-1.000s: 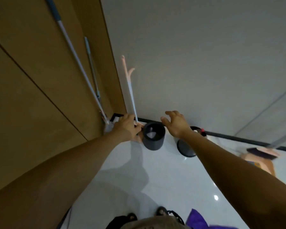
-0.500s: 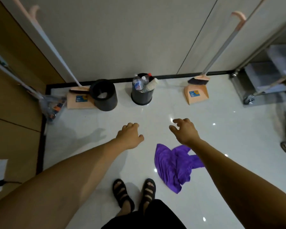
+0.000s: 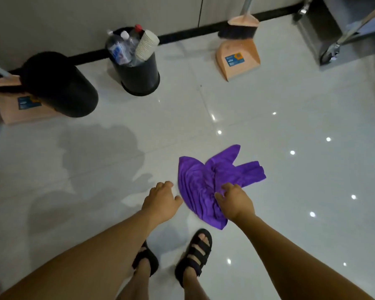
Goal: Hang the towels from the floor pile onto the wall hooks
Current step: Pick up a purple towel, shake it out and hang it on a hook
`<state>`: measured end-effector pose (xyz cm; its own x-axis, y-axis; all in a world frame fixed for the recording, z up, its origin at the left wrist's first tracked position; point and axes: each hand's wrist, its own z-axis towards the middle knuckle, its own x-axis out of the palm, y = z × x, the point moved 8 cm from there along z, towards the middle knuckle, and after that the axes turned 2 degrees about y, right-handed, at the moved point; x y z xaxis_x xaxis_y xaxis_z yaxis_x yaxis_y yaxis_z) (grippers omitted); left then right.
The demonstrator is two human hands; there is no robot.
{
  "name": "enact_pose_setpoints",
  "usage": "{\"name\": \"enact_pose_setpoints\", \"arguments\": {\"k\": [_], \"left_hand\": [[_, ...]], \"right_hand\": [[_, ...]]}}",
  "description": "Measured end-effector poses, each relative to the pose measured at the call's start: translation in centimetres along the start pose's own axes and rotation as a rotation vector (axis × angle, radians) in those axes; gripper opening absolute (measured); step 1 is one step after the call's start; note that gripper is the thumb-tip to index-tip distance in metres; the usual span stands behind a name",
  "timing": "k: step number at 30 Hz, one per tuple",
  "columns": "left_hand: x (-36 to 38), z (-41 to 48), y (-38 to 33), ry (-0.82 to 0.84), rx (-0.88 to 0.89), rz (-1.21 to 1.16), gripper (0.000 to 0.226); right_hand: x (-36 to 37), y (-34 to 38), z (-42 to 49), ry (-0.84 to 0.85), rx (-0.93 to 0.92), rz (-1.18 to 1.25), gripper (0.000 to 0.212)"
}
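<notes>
A crumpled purple towel point(image 3: 206, 182) lies on the glossy white floor just ahead of my sandalled feet. My right hand point(image 3: 235, 201) hovers over the towel's near part, fingers loosely spread and holding nothing; whether it touches the cloth I cannot tell. My left hand point(image 3: 160, 199) hangs beside the towel's left edge, fingers loosely curled and empty. No wall hooks are in view.
Two black bins stand by the wall: one point(image 3: 59, 83) at the left, one point(image 3: 139, 70) stuffed with bottles and paper cups. A peach dustpan with brush point(image 3: 238, 55) sits farther right, another dustpan point(image 3: 20, 105) at the left edge. A metal cart point(image 3: 333, 33) fills the top right corner.
The view has swung down from the wall to the floor. Both hands dropped from wall height to just above the purple towel, which is now closer and centred.
</notes>
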<state>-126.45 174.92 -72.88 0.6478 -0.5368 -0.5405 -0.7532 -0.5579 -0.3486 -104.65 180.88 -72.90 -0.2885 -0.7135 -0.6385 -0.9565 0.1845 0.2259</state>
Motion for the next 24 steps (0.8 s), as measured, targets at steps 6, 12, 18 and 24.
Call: {"name": "enact_pose_setpoints", "arguments": {"k": [6, 12, 18, 24], "left_hand": [[12.0, 13.0, -0.7, 0.044, 0.052, 0.008, 0.048], [20.2, 21.7, 2.4, 0.041, 0.029, 0.022, 0.048], [23.2, 24.0, 6.5, 0.061, 0.021, 0.011, 0.049], [22.1, 19.0, 6.9, 0.178, -0.013, -0.011, 0.053]], "right_hand": [[9.5, -9.7, 12.2, 0.001, 0.125, 0.021, 0.040], [17.4, -15.9, 20.9, -0.062, 0.197, -0.064, 0.044], [20.3, -17.8, 25.3, -0.171, 0.183, -0.113, 0.028], [16.2, -15.0, 19.3, -0.290, 0.032, -0.194, 0.017]]}}
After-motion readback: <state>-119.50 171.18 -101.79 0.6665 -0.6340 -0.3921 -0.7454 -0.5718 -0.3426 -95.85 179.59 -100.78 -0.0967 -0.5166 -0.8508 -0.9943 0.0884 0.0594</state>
